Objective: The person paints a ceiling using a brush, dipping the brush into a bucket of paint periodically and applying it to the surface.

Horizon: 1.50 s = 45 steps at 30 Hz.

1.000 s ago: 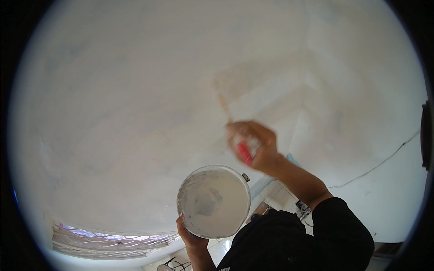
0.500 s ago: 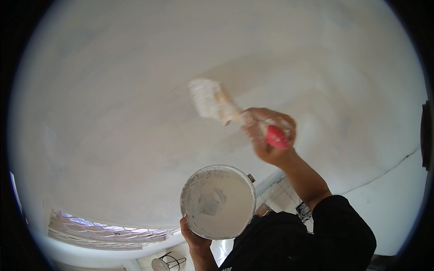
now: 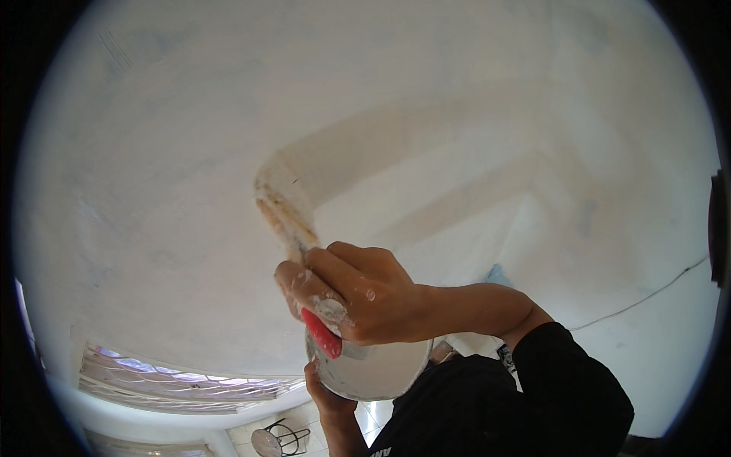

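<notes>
right hand [image 3: 358, 293] fist closed round red-handled paintbrush [image 3: 285, 217], bristles pressed on white ceiling [image 3: 190, 152] | left hand [image 3: 329, 388] grips white paint bucket [image 3: 373, 369] from below, fingers mostly hidden | bucket half covered by right hand

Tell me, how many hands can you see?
2. The right hand grips a brush against the ceiling. The left hand holds a bucket from below, mostly hidden.

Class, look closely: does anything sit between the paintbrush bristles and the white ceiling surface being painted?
Nothing visible does. The right hand holds the red-handled paintbrush with its bristles pressed straight against the ceiling; the paint bucket sits below, in the left hand.
</notes>
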Motion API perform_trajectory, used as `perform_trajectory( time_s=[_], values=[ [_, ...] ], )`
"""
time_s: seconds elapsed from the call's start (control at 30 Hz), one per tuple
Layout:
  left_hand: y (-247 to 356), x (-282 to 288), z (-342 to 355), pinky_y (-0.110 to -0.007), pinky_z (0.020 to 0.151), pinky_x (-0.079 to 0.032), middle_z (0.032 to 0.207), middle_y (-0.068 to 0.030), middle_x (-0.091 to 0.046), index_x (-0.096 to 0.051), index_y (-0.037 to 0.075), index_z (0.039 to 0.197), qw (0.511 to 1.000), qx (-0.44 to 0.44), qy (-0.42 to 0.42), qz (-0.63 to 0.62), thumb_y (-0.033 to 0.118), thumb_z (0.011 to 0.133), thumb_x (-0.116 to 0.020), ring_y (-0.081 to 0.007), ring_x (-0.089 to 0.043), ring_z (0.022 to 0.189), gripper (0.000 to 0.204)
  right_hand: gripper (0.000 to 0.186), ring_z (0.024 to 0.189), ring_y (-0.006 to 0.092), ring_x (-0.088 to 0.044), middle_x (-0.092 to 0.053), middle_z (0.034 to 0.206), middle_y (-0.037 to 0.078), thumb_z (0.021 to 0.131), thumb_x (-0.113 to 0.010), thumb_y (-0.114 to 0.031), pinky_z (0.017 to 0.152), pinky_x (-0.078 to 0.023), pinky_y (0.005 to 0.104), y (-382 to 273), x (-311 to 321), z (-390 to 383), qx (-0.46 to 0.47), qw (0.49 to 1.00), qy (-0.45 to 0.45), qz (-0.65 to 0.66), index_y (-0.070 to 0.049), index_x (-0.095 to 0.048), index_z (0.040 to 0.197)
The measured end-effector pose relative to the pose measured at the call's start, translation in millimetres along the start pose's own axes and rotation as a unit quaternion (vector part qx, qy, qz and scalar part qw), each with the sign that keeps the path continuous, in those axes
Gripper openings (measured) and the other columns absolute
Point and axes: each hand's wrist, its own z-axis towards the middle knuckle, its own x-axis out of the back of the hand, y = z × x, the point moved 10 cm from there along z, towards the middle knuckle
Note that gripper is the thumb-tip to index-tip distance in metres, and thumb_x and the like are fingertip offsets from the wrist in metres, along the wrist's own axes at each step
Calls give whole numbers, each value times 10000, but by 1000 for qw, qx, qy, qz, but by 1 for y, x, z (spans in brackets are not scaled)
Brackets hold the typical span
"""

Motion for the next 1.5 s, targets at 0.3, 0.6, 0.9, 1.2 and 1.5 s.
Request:
perform_trajectory(
  time_s=[0.3, 0.6, 0.9, 1.2, 1.5],
  values=[
    [-11, 2, 6, -382, 907, -400, 1220, -163, -462, -376, -12, 1256, 995, 80, -2, 53, 409, 823, -344, -268, -467, 1111, 605, 229, 684, 121, -629, -630, 857, 101, 743, -664, -12, 577, -507, 213, 63, 69, -36, -62, 981, 184, -5, 37, -578, 950],
    [-5, -7, 2, -375, 901, -406, 1213, -162, -472, -394, -10, 1244, 996, 49, -38, 68, 396, 824, -355, -262, -472, 1106, 586, 211, 576, 221, -597, -610, 752, 91, 698, -631, 16, 525, -484, 268, 81, 95, -48, -115, 957, 239, -119, -2, -575, 901],
    [-10, 12, 5, -382, 894, -404, 1204, -154, -478, -399, -6, 1239, 995, 79, 15, 55, 401, 817, -360, -267, -476, 1094, 588, 286, 672, 206, -587, -569, 831, 99, 592, -694, -9, 549, -512, 282, -4, -6, -16, -23, 993, -32, 110, -34, -551, 839],
    [-6, 17, 4, -365, 875, -417, 1172, -162, -501, -427, -24, 1208, 992, 80, 30, 88, 401, 825, -351, -262, -498, 1063, 577, 168, 693, 182, -631, -640, 865, 95, 723, -649, 16, 622, -515, 272, 108, 78, -85, -137, 986, 98, -17, -26, -584, 873],
    [-8, 12, 6, -351, 865, -425, 1157, -157, -510, -438, -21, 1198, 994, 80, 2, 69, 392, 840, -336, -249, -502, 1054, 556, 209, 695, 161, -615, -639, 840, 79, 731, -609, 47, 619, -491, 253, 160, 165, -121, -235, 904, 214, -288, -24, -604, 927]
  ],
)
